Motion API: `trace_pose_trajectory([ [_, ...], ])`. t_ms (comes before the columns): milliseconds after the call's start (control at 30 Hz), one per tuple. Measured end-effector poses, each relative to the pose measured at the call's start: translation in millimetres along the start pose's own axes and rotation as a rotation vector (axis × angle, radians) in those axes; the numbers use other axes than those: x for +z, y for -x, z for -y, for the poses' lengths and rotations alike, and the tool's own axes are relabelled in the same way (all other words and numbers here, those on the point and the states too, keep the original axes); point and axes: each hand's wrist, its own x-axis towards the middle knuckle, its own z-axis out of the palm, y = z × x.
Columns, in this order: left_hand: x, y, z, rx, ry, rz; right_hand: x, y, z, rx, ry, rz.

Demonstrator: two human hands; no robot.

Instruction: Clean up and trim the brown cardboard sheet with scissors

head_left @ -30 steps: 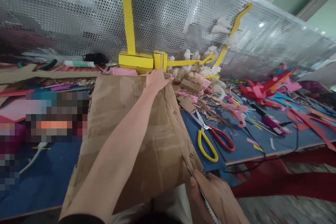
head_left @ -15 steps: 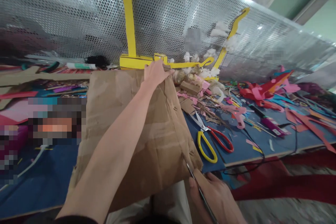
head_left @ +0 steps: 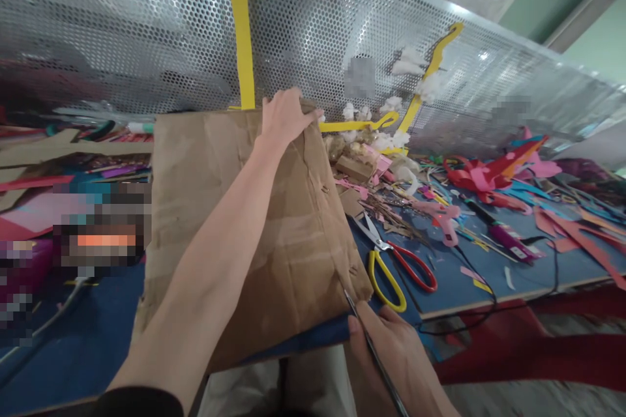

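Brown cardboard (head_left: 195, 208), likely light but prone to bend at its creases, lies by the counter's (head_left: 450, 293) near edge, best held at its far edge, where the left hand (head_left: 283, 118) grips, the right hand (head_left: 398, 348) clasping a slim tool (head_left: 370, 342).

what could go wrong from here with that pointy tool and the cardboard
The slim tool in the right hand has its tip at the cardboard; if it skids up the crease, it might run toward the left hand at the far edge.

The cardboard may shift or buckle, since its surface looks creased and the left hand is far from the tip.

The scissors lie open close beside it and could get knocked.
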Motion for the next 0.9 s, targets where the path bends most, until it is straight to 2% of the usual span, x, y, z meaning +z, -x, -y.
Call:
trace_pose_trajectory([
  [233, 33.4, 5, 18, 0.005, -0.013, 0.074, 1, 7, 5, 0.067, 0.046, 0.019],
  [433, 59.6, 14, 28, -0.058, -0.011, 0.159, 7, 10, 5, 0.085, 0.092, 0.049],
  [567, 63.8, 12, 32, -0.068, 0.018, 0.197, 0, 6, 4, 0.053, 0.099, 0.062],
  [700, 61.1, 10, 30, -0.056, 0.043, 0.172, -8, 6, 7, 0.045, 0.104, 0.075],
  [900, 63.8, 13, 33, -0.073, 0.032, 0.194, -4, 30, 5, 0.083, 0.137, 0.037],
])
